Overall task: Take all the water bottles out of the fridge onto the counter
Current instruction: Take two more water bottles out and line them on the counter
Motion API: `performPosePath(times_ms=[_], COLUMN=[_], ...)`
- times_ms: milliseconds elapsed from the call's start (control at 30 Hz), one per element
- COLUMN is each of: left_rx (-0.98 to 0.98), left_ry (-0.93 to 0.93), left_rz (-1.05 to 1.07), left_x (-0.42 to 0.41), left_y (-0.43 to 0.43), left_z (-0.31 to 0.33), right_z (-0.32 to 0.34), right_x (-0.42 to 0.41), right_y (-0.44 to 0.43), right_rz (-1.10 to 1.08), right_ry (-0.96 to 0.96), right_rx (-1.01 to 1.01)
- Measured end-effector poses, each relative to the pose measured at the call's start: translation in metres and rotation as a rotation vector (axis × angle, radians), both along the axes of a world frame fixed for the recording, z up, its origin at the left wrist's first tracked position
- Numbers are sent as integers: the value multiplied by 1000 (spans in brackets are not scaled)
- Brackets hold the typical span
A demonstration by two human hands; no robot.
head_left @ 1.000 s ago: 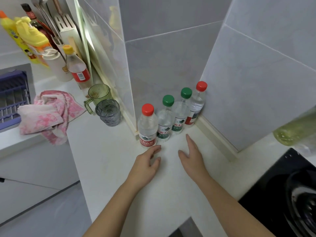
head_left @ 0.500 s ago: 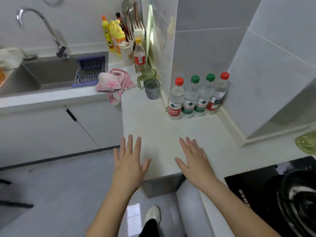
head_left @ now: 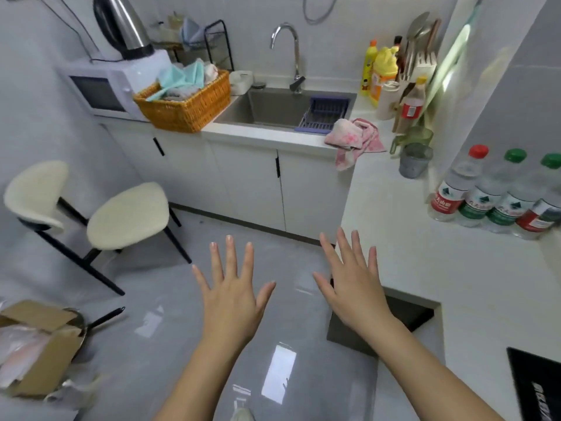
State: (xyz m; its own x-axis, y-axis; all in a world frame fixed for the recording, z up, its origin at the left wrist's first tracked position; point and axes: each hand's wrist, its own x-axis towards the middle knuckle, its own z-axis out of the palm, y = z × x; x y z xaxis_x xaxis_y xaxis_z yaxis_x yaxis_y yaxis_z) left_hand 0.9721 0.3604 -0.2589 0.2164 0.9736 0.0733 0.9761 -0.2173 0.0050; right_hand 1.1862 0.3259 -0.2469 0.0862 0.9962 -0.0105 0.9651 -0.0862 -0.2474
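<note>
Gleaming floor (head_left: pixel 158 302) beside white counter (head_left: pixel 431 268)

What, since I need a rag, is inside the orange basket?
Crumpled cloths, light blue, grey and whitish, pile above the basket rim. Anything under them is hidden by the cloths and the wicker wall.

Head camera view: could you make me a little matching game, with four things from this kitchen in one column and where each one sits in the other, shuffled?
Things
1. kettle
2. pink cloth
3. water bottles
4. purple rack

Places
A. in the sink
B. on top of the microwave
C. in a row on the counter, by the wall
D. draped over the counter edge

Pairs: 1-B, 2-D, 3-C, 4-A
</note>
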Motion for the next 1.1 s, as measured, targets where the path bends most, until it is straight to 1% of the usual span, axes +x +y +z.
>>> performPosePath(times_ms=[133, 233, 400, 600, 767, 867, 933, 1000, 1100], left_rx=[-1, -1, -32, 16, -11, -14, -55, -95, -86], left_ry=[10, 7, 0, -21, -33, -61, -72, -88, -89], left_rz=[166, 279, 454, 640, 721, 817, 872, 924, 978], left_x=[-65, -115, -206, -347, -448, -491, -513, -531, -552], left_y=[-24, -46, -92, -169, -237, -272, -289, -302, -315], left_z=[5, 10, 22, 28, 26, 28, 33, 37, 39], right_z=[3, 4, -2, 3, 0, 4, 8, 8, 8], right_x=[-60, -113, -217, -377, -492, -543, -570, -592, -619], right_y=[12, 18, 11, -34, -81, -105, -116, -122, -127], right_rz=[159, 270, 415, 577, 713, 791, 838, 882, 933], right_ry=[-91, -146, -153, -129, -154, -150, -159, -162, -167], right_rx=[85, 104, 155, 227, 193, 165, 168, 177, 184])
